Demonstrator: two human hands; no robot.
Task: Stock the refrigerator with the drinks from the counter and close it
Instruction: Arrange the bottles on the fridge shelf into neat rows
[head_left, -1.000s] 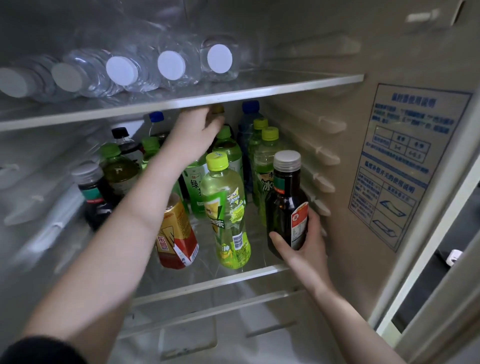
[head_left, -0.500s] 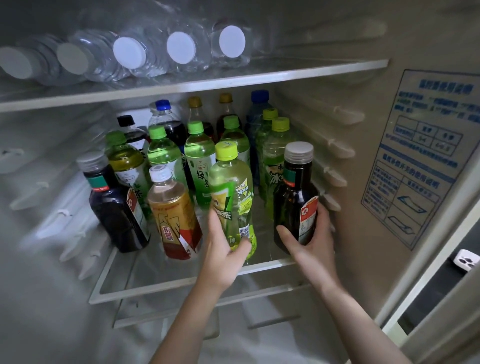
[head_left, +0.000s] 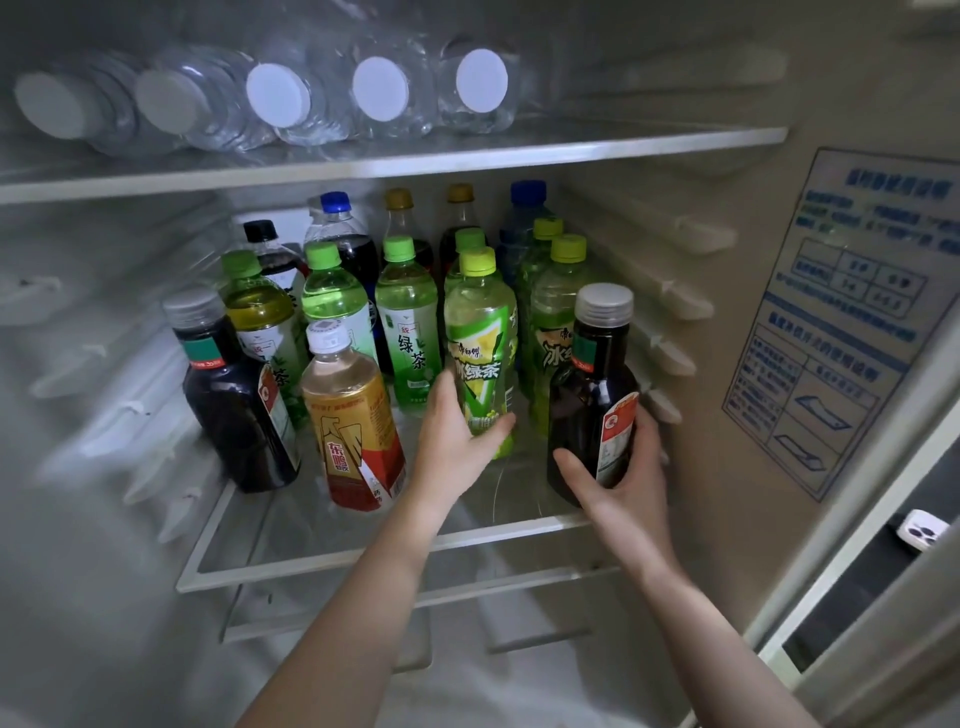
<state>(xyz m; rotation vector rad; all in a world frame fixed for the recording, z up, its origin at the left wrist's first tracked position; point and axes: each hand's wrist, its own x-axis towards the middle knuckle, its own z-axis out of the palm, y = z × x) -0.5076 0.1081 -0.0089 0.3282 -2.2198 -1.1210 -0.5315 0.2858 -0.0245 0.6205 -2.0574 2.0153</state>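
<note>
Inside the open refrigerator, a glass shelf (head_left: 322, 564) carries many upright drink bottles. My left hand (head_left: 457, 441) grips the base of a green iced-tea bottle (head_left: 480, 343) with a yellow-green cap, near the shelf's front. My right hand (head_left: 623, 478) wraps around the bottom of a dark bottle (head_left: 592, 384) with a silver cap, at the front right beside the fridge wall. A golden bottle (head_left: 353, 421) with a red label leans at the front. Another dark bottle (head_left: 234, 400) stands at the front left.
Several clear water bottles (head_left: 379, 96) lie on their sides on the upper shelf (head_left: 467, 156). Green and dark soda bottles fill the shelf's back rows. The right fridge wall has an instruction sticker (head_left: 852, 312). A lower shelf rail (head_left: 415, 603) runs beneath my arms.
My left hand came back from the rear bottles to the front and took hold of the green iced-tea bottle. The right hand stays on the dark bottle.
</note>
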